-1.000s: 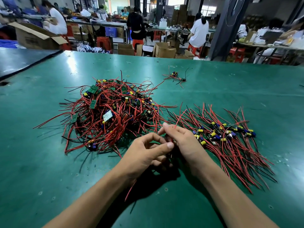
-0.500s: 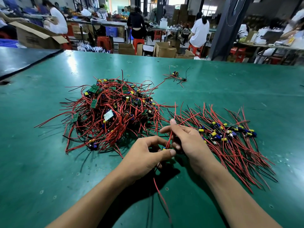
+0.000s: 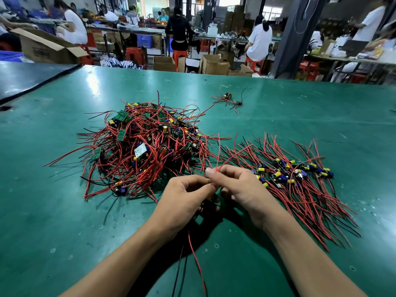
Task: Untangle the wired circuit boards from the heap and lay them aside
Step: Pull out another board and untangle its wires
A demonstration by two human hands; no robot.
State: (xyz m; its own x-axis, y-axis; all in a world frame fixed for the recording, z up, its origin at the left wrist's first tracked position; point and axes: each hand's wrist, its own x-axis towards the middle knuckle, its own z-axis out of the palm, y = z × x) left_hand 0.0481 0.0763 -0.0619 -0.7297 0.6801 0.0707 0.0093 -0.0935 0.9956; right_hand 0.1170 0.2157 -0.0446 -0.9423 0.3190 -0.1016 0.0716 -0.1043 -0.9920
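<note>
A tangled heap [image 3: 145, 146] of small green circuit boards with red and black wires lies left of centre on the green table [image 3: 300, 108]. To its right, sorted boards [image 3: 295, 174] lie in a row with their wires fanned out. My left hand [image 3: 184, 200] and my right hand [image 3: 240, 187] meet in front of the heap, both holding one wired board. That board is mostly hidden between my fingers. My right fingers pinch its red wires [image 3: 222, 159], which stick up. A red wire [image 3: 197, 262] and a black one hang down toward me.
One stray wired board [image 3: 230, 99] lies alone farther back on the table. A small rubber band [image 3: 166, 98] lies near it. A darker table [image 3: 25, 78] adjoins at the left. People work at benches beyond the far edge, among cardboard boxes [image 3: 212, 64] and red stools.
My right fingers have closed on the red wires and my hands have drawn together. The wires hanging toward me now reach lower, and a black one shows beside the red.
</note>
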